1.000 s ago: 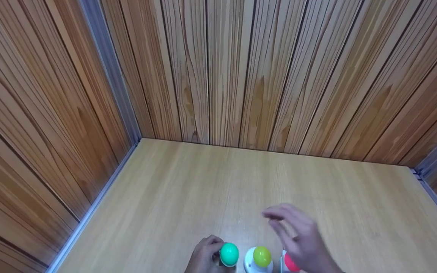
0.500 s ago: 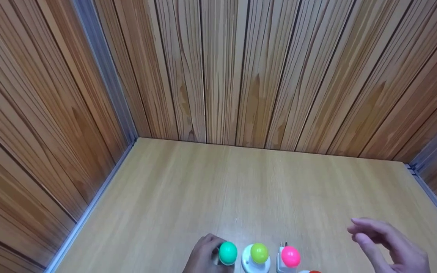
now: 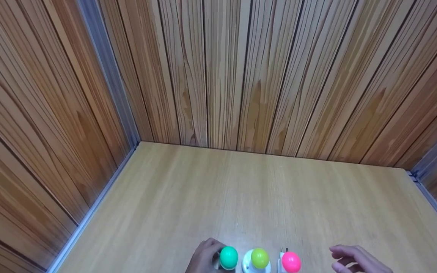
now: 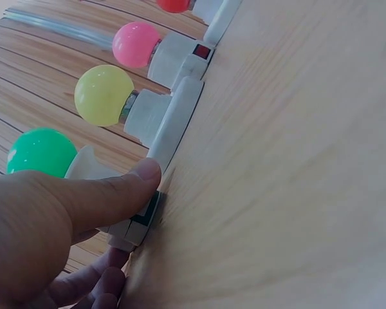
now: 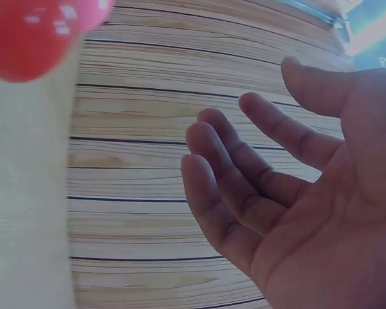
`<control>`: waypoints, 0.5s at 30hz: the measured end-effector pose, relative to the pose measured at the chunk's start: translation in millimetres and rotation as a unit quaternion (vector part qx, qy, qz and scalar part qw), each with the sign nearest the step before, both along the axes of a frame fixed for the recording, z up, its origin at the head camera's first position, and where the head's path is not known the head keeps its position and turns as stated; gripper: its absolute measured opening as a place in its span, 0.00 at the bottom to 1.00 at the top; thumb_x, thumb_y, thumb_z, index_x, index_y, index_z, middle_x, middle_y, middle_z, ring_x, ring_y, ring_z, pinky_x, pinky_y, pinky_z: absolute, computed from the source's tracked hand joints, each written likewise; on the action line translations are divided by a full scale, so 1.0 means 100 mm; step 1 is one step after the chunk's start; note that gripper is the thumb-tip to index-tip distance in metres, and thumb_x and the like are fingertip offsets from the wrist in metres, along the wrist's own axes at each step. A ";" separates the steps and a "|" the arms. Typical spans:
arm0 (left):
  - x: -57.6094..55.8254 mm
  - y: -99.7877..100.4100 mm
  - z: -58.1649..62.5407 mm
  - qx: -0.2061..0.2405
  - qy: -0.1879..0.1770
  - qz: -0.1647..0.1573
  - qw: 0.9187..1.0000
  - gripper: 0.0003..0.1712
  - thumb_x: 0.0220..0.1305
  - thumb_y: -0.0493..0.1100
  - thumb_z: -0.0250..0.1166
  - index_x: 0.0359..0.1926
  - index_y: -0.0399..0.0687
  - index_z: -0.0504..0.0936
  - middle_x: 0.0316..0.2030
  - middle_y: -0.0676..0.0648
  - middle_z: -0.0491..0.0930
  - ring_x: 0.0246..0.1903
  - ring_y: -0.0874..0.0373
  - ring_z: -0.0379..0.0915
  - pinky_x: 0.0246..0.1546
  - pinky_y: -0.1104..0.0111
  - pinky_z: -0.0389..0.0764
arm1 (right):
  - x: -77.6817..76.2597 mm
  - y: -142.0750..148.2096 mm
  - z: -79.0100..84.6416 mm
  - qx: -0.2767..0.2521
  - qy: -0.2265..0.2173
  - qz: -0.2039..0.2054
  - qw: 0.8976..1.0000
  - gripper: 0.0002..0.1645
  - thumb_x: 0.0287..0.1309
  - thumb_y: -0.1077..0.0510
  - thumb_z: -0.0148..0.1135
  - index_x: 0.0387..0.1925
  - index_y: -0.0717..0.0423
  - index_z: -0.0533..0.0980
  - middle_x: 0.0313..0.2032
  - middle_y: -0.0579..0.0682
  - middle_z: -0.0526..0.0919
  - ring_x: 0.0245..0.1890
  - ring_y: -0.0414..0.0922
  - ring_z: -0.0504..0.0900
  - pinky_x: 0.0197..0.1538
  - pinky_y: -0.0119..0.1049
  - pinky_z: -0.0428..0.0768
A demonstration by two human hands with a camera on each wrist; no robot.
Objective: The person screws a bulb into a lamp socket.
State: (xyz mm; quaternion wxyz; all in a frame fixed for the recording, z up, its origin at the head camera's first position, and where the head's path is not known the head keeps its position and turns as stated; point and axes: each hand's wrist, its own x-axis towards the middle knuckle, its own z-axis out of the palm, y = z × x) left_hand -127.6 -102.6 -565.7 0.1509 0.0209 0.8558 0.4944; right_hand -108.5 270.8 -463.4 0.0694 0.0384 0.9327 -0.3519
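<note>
At the bottom of the head view, my left hand [image 3: 204,257] grips the white holder [image 4: 90,166] under a green light bulb [image 3: 228,258]. The left wrist view shows its thumb pressed on the holder's side, low against the table. Beside it stands a yellow-green bulb [image 3: 260,258] in a socket on a round white base [image 3: 246,262]. A pink bulb [image 3: 291,261] comes after that, in a white plug-in holder with a red switch [image 4: 202,51]. My right hand [image 3: 358,259] hovers off to the right, its fingers loosely bent and holding nothing.
A red bulb [image 5: 26,42] ends the row, outside the head view. The wooden tabletop [image 3: 203,197] stretches behind the bulbs to a plank-patterned back wall [image 3: 226,76]. Another such wall [image 3: 32,113] rises on the left, with metal strips along its edges.
My right hand has swung from above the pink bulb out to the right, then lowered towards the bottom edge. My left hand stays on the green bulb's holder.
</note>
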 end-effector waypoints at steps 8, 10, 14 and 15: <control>0.00 0.01 -0.01 -0.009 0.014 -0.006 1.000 0.24 0.43 0.55 0.80 0.44 0.60 0.84 0.41 0.56 0.76 0.43 0.59 0.68 0.46 0.63 0.74 | 0.06 0.03 -0.39 -0.009 0.062 0.033 0.997 0.25 0.53 0.45 0.72 0.50 0.50 0.80 0.46 0.48 0.85 0.39 0.26 0.79 0.40 0.24 0.79; 0.00 0.00 -0.01 -0.004 0.004 -0.005 1.000 0.25 0.43 0.55 0.80 0.45 0.60 0.83 0.42 0.56 0.76 0.44 0.58 0.68 0.48 0.61 0.74 | 0.09 0.01 -0.52 -0.008 0.104 0.038 0.994 0.24 0.49 0.52 0.76 0.48 0.52 0.81 0.44 0.49 0.86 0.38 0.26 0.79 0.40 0.25 0.79; -0.01 0.00 -0.01 0.002 -0.006 -0.007 1.000 0.27 0.43 0.56 0.80 0.45 0.60 0.82 0.43 0.55 0.77 0.45 0.57 0.69 0.50 0.59 0.75 | 0.06 -0.04 -0.74 -0.029 0.065 0.009 0.997 0.28 0.46 0.52 0.77 0.51 0.52 0.80 0.45 0.50 0.85 0.37 0.24 0.78 0.40 0.25 0.80; -0.01 -0.01 -0.02 0.002 -0.005 -0.008 1.000 0.26 0.43 0.57 0.80 0.45 0.60 0.82 0.43 0.55 0.77 0.45 0.57 0.69 0.50 0.59 0.75 | 0.05 -0.04 -0.79 -0.029 0.041 0.008 0.999 0.30 0.47 0.51 0.77 0.54 0.52 0.79 0.47 0.50 0.85 0.38 0.23 0.77 0.41 0.24 0.79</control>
